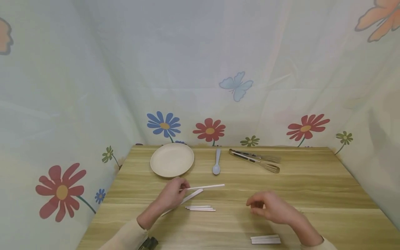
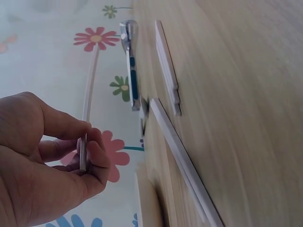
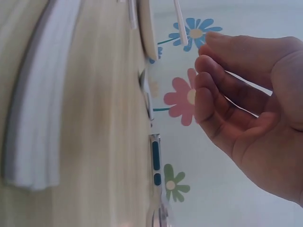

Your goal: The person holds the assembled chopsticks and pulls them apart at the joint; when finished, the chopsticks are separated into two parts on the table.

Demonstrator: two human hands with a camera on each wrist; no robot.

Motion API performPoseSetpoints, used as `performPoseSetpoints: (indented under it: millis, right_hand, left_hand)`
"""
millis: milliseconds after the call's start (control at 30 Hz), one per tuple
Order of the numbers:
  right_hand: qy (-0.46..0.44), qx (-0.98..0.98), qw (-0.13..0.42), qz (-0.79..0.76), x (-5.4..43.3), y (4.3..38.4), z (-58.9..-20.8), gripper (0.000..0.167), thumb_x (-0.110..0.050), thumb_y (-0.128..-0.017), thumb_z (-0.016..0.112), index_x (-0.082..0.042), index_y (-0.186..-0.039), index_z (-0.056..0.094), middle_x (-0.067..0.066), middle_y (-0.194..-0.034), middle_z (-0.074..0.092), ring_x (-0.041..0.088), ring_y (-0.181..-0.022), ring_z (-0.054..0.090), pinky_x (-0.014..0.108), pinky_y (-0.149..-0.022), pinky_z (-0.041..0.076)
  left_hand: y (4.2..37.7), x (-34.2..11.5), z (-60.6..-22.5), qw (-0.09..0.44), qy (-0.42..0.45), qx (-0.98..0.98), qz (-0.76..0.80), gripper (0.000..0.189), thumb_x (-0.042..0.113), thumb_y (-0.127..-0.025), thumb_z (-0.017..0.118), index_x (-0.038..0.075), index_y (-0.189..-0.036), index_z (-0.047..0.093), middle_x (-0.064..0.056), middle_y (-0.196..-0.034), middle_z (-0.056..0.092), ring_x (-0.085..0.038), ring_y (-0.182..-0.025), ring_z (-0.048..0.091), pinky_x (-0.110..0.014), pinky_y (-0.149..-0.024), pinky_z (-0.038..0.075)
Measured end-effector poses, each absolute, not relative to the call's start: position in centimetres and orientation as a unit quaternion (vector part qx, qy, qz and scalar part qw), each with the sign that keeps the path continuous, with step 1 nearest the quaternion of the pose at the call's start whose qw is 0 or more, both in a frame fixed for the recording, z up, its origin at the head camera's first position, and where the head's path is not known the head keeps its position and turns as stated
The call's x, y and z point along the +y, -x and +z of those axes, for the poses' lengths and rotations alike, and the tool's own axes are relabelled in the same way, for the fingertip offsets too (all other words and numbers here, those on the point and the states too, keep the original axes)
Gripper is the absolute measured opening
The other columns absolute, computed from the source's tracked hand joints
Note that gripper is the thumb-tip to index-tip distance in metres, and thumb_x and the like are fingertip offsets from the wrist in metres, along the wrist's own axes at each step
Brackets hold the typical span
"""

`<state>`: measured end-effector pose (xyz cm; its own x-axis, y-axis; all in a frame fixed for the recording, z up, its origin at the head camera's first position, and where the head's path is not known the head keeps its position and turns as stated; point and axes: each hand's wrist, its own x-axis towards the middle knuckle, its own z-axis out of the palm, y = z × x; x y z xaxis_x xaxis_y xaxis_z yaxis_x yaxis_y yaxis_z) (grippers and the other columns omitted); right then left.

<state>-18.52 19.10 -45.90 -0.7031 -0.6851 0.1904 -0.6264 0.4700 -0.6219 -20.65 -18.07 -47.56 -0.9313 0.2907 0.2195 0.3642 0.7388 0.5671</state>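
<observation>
My left hand [image 1: 171, 194] pinches a thin white stick [image 1: 210, 186] near one end, between thumb and fingers. In the left wrist view the stick [image 2: 90, 85] rises above the table, its long end pointing away from the palm. Beneath and beside this hand, a slanted pair of white sticks [image 1: 194, 195] lies on the wood, partly hidden by it. A small bunch of sticks [image 1: 201, 208] sits just to their right. My right hand [image 1: 273, 209] hovers with fingers loosely bent and nothing in them. Below it lies a neat row of white sticks [image 1: 265, 239].
At the back left of the wooden table [image 1: 312, 187] is a cream plate [image 1: 172, 160]. A grey-blue spoon [image 1: 217, 163] lies to its right, then metal tongs [image 1: 254, 159] with dark grips. A flower-print curtain [image 1: 187, 69] encloses the table's back and sides.
</observation>
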Motion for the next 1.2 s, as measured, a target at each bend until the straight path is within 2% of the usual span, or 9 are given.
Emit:
performPoseSetpoints:
  millis: [233, 433, 833, 1067, 1200]
  right_hand:
    - [0.378, 0.86, -0.019, -0.343, 17.8, 18.9, -45.0, 0.015, -0.009, -0.086, 0.071, -0.014, -0.1, 0.072, -0.013, -0.085, 0.066, -0.003, -0.075, 0.056, 0.023, -0.065, 0.051]
    - [0.377, 0.86, -0.073, -0.335, 16.8, 19.3, -44.4, 0.016, -0.008, -0.085, 0.073, -0.015, -0.099, 0.071, -0.007, -0.087, 0.068, -0.003, -0.076, 0.057, 0.026, -0.066, 0.053]
    - [0.377, 0.856, -0.113, -0.335, 15.7, 19.9, -44.0, 0.014, -0.016, -0.086, 0.073, -0.018, -0.1, 0.071, -0.005, -0.091, 0.069, 0.0, -0.079, 0.058, 0.028, -0.069, 0.053]
    - [0.384, 0.85, -0.134, -0.336, 15.2, 20.0, -43.9, 0.016, -0.014, -0.084, 0.076, -0.017, -0.099, 0.072, -0.003, -0.092, 0.07, 0.004, -0.079, 0.061, 0.028, -0.07, 0.054]
    - [0.383, 0.848, -0.131, -0.342, 14.9, 20.1, -43.7, 0.018, -0.012, -0.082, 0.077, -0.016, -0.099, 0.072, -0.003, -0.092, 0.07, 0.007, -0.079, 0.061, 0.029, -0.07, 0.054]
  left_hand:
    - [20.4, -17.3, -47.0, 0.065, 0.19, -0.927, -0.316, 0.012, -0.004, -0.081, 0.064, 0.006, -0.087, 0.066, 0.0, -0.086, 0.063, -0.015, -0.083, 0.062, -0.03, -0.076, 0.054]
    - [20.2, -16.7, -46.5, 0.076, 0.203, -0.924, -0.316, 0.012, -0.004, -0.081, 0.065, 0.006, -0.087, 0.067, -0.001, -0.086, 0.064, -0.015, -0.082, 0.064, -0.029, -0.075, 0.054]
    - [19.8, -15.3, -45.1, 0.06, 0.224, -0.914, -0.333, 0.007, -0.003, -0.085, 0.065, 0.004, -0.087, 0.067, -0.002, -0.087, 0.062, -0.014, -0.081, 0.061, -0.026, -0.074, 0.054]
    - [19.5, -14.5, -44.5, 0.041, 0.246, -0.909, -0.334, 0.005, -0.002, -0.087, 0.064, 0.002, -0.088, 0.067, -0.002, -0.087, 0.059, -0.013, -0.082, 0.057, -0.025, -0.073, 0.052]
    - [19.3, -14.1, -44.3, 0.047, 0.261, -0.906, -0.329, 0.005, -0.001, -0.088, 0.064, 0.002, -0.09, 0.067, -0.001, -0.087, 0.059, -0.012, -0.082, 0.057, -0.025, -0.073, 0.052]
